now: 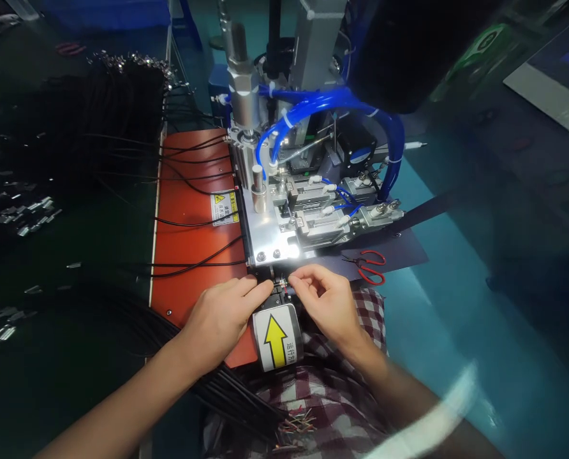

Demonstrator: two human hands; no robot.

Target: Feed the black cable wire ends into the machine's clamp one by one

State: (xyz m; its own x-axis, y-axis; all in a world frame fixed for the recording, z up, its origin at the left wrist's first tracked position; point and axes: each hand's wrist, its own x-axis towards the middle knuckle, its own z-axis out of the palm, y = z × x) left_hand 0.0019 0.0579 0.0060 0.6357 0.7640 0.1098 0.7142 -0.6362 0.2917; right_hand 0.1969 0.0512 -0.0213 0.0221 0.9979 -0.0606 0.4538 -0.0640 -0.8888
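Teal floor [457, 255] fills the right of the frame, with a dark worktop [97, 223] down the left side. At the centre, a metal machine [265, 236] with blue tubes [332, 99] stands beside an orange-red panel [189, 204], which several thin black cables [193, 221] cross (they overlap too much for a sure count). Just below the machine's front edge are the wire ends [283, 281], fine and pale with a touch of red, above a small black block [277, 296]. The right hand [330, 303] pinches the wire ends between thumb and forefinger. The left hand [224, 315] rests its thumb on the black block, fingers bent; whether it grips anything, I cannot tell.

One white label [277, 338] at lower centre carries one yellow arrow and black Chinese characters (运行方 can be read, the rest curves away). One sticker [224, 208] on the panel shows a yellow warning triangle, its print too small to read. One pair of red-handled scissors [371, 266] lies right of centre. A thick black cable bundle [236, 395], its bared wires [300, 421] red and pale, lies across checked cloth [327, 392] at the bottom.
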